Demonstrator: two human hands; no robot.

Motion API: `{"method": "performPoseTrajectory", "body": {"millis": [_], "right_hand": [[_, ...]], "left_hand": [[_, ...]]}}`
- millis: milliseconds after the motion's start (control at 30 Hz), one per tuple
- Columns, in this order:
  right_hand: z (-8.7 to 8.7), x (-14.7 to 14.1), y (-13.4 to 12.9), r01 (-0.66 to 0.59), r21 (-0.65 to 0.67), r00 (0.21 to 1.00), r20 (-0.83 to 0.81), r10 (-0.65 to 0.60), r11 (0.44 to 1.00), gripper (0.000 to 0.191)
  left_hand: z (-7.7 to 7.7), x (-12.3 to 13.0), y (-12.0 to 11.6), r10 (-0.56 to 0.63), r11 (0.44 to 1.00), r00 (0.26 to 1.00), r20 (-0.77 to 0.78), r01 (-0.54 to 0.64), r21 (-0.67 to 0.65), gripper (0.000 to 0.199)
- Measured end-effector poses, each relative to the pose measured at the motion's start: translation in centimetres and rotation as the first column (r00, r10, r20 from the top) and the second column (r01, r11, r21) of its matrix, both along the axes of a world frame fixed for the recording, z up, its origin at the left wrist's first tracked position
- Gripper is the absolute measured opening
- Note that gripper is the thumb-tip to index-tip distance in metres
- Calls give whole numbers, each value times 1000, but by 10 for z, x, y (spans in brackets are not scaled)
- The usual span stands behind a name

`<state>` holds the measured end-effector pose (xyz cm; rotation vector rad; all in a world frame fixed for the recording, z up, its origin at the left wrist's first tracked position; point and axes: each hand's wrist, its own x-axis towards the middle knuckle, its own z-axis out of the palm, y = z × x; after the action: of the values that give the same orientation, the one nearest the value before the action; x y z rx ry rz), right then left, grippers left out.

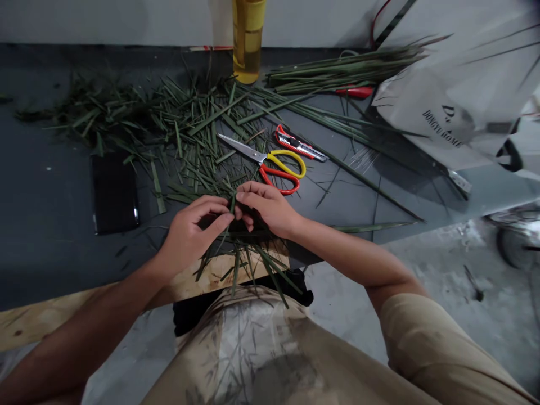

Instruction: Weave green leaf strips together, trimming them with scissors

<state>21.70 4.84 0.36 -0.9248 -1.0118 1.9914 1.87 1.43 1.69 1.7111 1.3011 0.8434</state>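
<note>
Near the table's front edge, my left hand (196,228) pinches a narrow green leaf strip (232,203) between thumb and fingers. Close on its right, my right hand (268,208) has its fingers curled round the same green leaf work, whose exact shape is partly hidden by the fingers. Loose strip ends (253,261) fan out below both hands, over the wooden edge. Just beyond my right hand lie scissors (264,160) with one red and one yellow handle, blades slightly apart. A red box cutter (297,144) rests behind them.
Cut leaf pieces (185,124) are heaped across the table's middle and left. A black phone (114,194) lies at left. At the back stands a bottle of yellow liquid (248,48). Long leaves (337,72) and a white bag (439,115) are at right.
</note>
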Motion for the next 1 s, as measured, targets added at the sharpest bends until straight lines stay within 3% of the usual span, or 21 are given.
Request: {"method": "performPoseTrajectory", "body": {"millis": [400,667,1000], "right_hand": [[-1,-5,-5,-80,-69,996,38,83,994,11],[-3,-4,-6,-70,-10,997,14,70,998,10],[0,-1,-5,-109,-20,993,39,110,994,7]], "left_hand": [[-4,1,-1,-70,993,994,85,77,-84,15],[-7,0,-1,-76,992,992,105,86,-94,14],[-6,-2,1,-122,987,992,23,124,-104,15]]}}
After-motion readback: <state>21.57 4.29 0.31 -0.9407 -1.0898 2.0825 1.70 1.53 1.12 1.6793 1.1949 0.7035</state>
